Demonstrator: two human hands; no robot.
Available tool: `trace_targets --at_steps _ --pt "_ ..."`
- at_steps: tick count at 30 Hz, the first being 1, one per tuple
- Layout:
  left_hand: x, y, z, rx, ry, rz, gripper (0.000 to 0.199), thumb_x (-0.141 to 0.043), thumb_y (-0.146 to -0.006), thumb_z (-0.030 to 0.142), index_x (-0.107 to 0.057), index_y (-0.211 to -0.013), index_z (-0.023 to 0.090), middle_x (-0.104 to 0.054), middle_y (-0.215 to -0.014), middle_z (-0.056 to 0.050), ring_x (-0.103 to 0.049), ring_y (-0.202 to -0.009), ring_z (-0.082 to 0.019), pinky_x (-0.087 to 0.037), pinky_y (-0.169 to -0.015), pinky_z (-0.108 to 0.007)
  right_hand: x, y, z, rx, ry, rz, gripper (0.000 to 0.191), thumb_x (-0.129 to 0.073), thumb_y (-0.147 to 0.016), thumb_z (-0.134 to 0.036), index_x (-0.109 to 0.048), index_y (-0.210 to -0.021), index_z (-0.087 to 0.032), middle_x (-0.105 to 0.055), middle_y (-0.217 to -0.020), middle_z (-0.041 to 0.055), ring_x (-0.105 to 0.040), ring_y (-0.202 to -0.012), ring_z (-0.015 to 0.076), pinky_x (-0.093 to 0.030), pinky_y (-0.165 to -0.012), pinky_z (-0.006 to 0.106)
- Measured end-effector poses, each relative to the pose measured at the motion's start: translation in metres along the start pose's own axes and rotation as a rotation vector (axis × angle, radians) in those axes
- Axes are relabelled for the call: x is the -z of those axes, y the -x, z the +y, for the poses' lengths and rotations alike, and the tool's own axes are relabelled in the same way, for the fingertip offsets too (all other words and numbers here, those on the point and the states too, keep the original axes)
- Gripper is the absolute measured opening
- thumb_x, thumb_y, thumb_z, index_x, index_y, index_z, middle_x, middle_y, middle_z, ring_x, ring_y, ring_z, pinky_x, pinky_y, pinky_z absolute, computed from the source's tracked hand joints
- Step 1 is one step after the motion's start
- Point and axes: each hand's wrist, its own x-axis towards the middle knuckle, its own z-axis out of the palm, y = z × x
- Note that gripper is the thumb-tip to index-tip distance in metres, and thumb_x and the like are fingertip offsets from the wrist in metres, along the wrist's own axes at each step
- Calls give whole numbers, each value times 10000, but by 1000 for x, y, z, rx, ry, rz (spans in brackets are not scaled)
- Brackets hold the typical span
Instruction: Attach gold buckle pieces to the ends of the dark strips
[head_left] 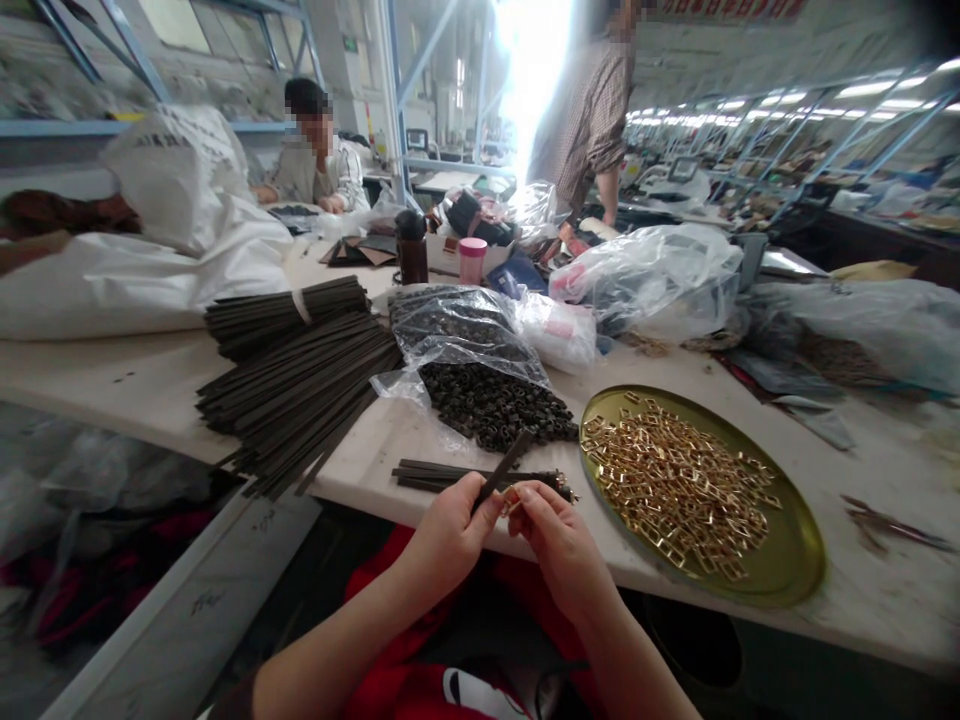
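My left hand [459, 525] is closed on a dark strap [504, 468], which slants up and to the right from between thumb and fingers. Close beside it, my right hand [546, 520] pinches a small gold buckle [511, 497] at the strap's near end. Whether the strap passes through the buckle is hidden by the fingers. Just behind the hands lie several dark straps [431, 474] with gold metal at their right ends. To the right, an oval gold tray [806, 560] bears a heap of loose gold buckles [682, 485].
Bundles of dark straps [300, 385] fan out at left. A clear plastic bag [465, 325] spills small black loops [495, 405]. Pliers-like tools [896, 522] lie at right. Behind are a pink-lidded jar [472, 260], a dark bottle [412, 248], more plastic bags [652, 275] and two people.
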Motion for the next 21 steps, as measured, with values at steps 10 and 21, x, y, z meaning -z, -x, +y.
trace_targets --at_steps 10,21 --pt "-5 -5 -2 17 -32 -6 250 -375 -885 342 -453 -723 168 -513 -673 8 -469 -630 -132 -328 -583 -245 3 -1 10 -1 65 24 224 -668 -722 -375 -576 -717 -170 -511 -641 -35 -419 -612 86 -350 -624 216" --pt "-2 -6 -6 110 295 -127 329 -427 -854 434 -467 -680 158 -404 -565 58 -362 -512 -76 -286 -503 -216 6 3 -12 73 273 -72 295 -692 -670 -391 -601 -871 -195 -563 -692 -24 -469 -623 104 -375 -613 237"
